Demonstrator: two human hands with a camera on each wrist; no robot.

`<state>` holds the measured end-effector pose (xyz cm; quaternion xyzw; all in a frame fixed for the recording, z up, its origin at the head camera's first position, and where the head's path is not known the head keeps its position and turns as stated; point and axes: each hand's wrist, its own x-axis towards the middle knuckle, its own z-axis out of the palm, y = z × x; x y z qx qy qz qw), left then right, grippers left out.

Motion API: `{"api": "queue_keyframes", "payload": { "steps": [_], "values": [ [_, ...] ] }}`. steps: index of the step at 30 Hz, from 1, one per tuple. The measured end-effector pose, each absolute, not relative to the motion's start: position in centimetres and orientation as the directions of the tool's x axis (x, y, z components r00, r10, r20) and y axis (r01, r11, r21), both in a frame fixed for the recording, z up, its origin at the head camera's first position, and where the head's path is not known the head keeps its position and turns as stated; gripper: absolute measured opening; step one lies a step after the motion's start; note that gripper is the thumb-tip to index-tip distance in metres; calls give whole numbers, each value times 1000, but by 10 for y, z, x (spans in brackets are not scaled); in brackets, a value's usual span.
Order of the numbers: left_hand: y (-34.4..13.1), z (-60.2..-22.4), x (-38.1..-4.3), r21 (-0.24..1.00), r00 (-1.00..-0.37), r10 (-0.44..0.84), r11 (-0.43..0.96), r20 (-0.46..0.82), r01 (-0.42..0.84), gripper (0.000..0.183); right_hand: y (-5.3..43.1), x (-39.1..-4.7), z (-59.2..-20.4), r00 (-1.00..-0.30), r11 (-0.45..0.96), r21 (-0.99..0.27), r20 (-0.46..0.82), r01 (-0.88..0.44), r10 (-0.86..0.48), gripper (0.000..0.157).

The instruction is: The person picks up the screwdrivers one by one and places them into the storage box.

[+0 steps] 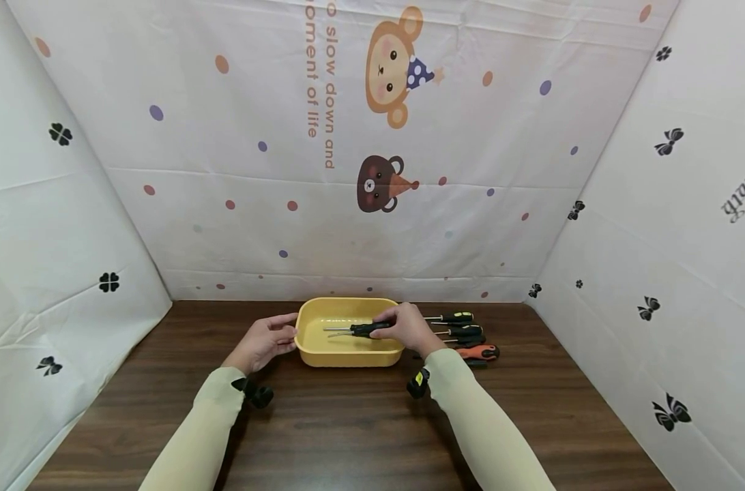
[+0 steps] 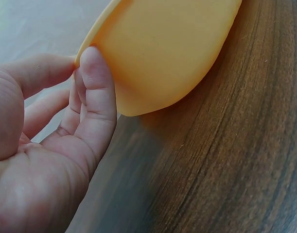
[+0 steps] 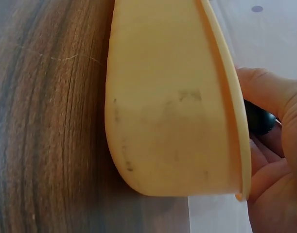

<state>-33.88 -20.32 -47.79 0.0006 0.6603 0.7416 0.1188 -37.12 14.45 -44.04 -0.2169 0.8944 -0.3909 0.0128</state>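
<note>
A yellow plastic basin sits on the wooden table. At its left end my left hand holds the rim, the thumb and bent fingers meeting its outer side in the left wrist view. My right hand reaches over the right end and grips a screwdriver by its black handle. The shaft points left inside the basin. A second thin line runs below the shaft; I cannot tell whether it is another shaft or a reflection. The right wrist view shows the basin's outer wall hiding most of the screwdriver.
Several more screwdrivers with black handles lie right of the basin, partly behind my right hand. An orange-and-black-handled tool lies nearer to me among them. A white printed cloth wall stands behind the table, with others at both sides.
</note>
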Motion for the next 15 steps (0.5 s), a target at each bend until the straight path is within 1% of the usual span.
{"api": "queue_keyframes", "payload": {
  "steps": [4,9,15],
  "values": [
    [-203,-478,-339,979,-971,179,-103,-158,-178,59,141,-374,-439,-902,614,-692,128,-380,-413,36],
    [-203,-478,-339,979,-972,175,-99,-158,-177,59,136,-376,-437,-895,632,-667,123,-394,-428,31],
    [-203,-478,-340,980,-972,172,-93,-158,-176,59,128,-380,-435,-881,699,-555,150,-451,-449,24]
  ]
}}
